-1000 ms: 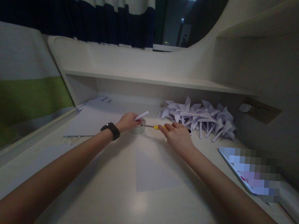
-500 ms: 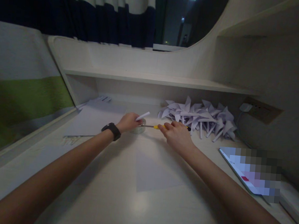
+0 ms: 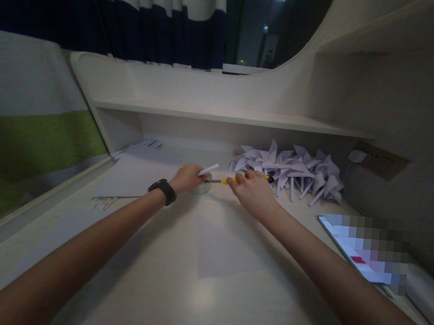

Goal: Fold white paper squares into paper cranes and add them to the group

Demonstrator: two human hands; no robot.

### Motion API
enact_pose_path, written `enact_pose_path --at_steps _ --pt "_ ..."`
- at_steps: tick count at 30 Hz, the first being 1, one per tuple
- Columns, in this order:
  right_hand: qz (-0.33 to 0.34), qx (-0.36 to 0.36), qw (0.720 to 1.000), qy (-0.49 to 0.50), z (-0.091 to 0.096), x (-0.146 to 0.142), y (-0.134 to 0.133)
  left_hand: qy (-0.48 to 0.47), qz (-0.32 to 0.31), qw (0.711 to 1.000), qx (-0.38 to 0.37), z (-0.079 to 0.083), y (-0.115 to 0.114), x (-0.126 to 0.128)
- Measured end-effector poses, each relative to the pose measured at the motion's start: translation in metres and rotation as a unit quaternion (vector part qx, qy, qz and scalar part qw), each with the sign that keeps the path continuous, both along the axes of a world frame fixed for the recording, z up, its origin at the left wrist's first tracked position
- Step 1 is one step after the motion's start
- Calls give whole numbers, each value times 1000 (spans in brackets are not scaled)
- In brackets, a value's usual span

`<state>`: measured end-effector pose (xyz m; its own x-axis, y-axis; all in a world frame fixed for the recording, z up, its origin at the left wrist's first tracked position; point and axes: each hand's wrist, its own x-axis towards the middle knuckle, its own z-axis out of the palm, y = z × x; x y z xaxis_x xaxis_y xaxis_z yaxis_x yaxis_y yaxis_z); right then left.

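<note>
Paper pinwheels (image 3: 289, 167) close behind yellow-handled tool (image 3: 224, 181)

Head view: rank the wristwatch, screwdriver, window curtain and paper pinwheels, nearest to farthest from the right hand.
1. Screwdriver: held in the right hand.
2. Paper pinwheels: piled just beyond, rightward.
3. Wristwatch: well to the left.
4. Window curtain: upper left, farthest back.
</note>
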<state>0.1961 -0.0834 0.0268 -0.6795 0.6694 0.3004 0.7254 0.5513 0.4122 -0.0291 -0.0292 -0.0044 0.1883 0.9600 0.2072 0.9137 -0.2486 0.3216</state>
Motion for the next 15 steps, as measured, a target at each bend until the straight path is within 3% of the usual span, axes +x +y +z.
enact_pose_path --at_steps 8,15 --pt "-9 -8 1000 -5 -2 -2 13 -17 15 1000 12 -5 3 -4" --pt "-26 -11 999 32 -7 9 14 -147 36 989 -6 -16 5 -7"
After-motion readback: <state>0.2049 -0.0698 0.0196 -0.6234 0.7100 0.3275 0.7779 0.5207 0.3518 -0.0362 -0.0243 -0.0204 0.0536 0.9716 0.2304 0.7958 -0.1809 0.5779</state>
